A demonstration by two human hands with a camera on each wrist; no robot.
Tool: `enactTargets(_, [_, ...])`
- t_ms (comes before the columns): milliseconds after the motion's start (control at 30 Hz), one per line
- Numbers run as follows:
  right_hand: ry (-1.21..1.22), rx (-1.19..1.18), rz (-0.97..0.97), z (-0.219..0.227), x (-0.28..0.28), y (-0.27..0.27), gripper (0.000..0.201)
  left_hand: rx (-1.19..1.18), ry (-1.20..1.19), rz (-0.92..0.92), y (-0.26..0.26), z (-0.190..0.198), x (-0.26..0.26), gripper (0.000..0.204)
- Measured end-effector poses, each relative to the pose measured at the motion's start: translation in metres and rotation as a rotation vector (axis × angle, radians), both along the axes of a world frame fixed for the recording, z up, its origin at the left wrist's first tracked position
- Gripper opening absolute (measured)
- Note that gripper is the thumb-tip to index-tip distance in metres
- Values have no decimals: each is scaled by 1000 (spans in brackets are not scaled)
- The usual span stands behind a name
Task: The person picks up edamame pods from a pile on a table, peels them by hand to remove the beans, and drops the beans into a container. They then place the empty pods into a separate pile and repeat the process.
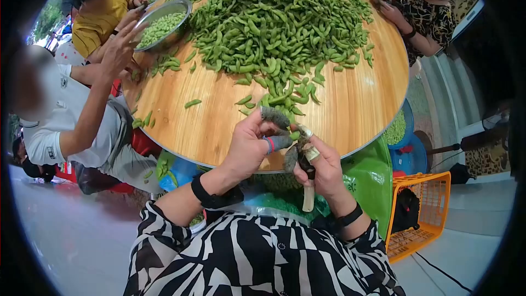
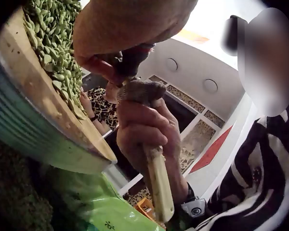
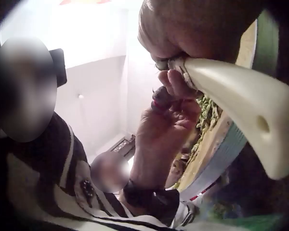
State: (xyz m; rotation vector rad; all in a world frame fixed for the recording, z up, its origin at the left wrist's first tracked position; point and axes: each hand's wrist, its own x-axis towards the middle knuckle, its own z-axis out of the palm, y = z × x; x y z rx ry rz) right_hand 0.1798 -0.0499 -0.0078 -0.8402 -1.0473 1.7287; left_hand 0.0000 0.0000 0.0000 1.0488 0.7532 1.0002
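Note:
My left hand (image 1: 245,145) pinches a green edamame pod (image 1: 295,135) over the near edge of the table, its thumb and forefinger wrapped in grey finger covers (image 1: 275,117). Close against it, my right hand (image 1: 327,171) grips a tool by its cream handle (image 1: 308,199). That handle (image 3: 231,91) has a hole near its end in the right wrist view. Whatever lies at the tool's other end is hidden by the fingers. In the left wrist view, the right hand (image 2: 144,125) curls round the tool, with both hands meeting above it.
A big heap of edamame pods (image 1: 274,19) covers the back of the round wooden table (image 1: 219,115). At left stands a metal bowl (image 1: 183,11) of shelled beans. People sit at left and far right. An orange crate (image 1: 433,214) and blue basins (image 1: 411,156) stand at right.

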Motion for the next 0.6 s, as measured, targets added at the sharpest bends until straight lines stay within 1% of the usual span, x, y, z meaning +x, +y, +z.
enactTargets(67, [119, 13, 24, 4, 1, -1, 45, 27, -62, -1, -1, 5, 2, 35])
enactTargets(100, [123, -6, 27, -1, -2, -5, 45, 9, -58, 4, -5, 0, 0, 35])
enactTargets(200, [103, -10, 6, 1, -3, -2, 45, 49, -43, 13, -4, 0, 1, 34])
enactTargets(300, [45, 31, -19, 3, -3, -4, 43, 105, 28, 38, -7, 0, 2, 33])
enactTargets(367, [-16, 40, -58, 5, -3, -5, 40, 247, 59, 81, -8, -3, 3, 32])
enactTargets(400, [-15, 38, -58, 4, -3, -6, 40, 246, 60, 81, -8, -5, 3, 32])
enactTargets(467, [-89, 64, -112, 3, -2, -7, 38, 352, 141, 74, -8, -9, 3, 32])
enactTargets(500, [-88, 64, -113, 3, 0, -8, 38, 352, 142, 74, -9, -5, 4, 32])
enactTargets(567, [-42, 93, -102, 2, 5, -9, 36, 134, 24, 15, -10, 8, 7, 31])
enactTargets(600, [-41, 95, -107, 1, 8, -11, 36, 136, 25, 10, -8, 9, 9, 31])
